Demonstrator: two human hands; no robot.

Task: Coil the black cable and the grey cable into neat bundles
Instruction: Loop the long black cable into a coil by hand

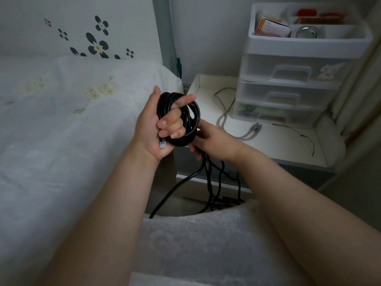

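My left hand [156, 124] holds a coil of the black cable [190, 118], fingers curled through its loops. A clear plug end sticks out at the palm. My right hand [214, 141] grips the same cable just below the coil, where several loose black strands hang down toward the floor. The grey cable [223, 118] lies uncoiled on the white side table [288, 145] to the right, its plug ends near the drawer unit. Neither hand touches it.
A bed with a white flowered cover [61, 131] fills the left. A white plastic drawer unit [292, 79] with a filled top tray stands at the back of the table. A thin black wire [309, 139] lies on the table's right side.
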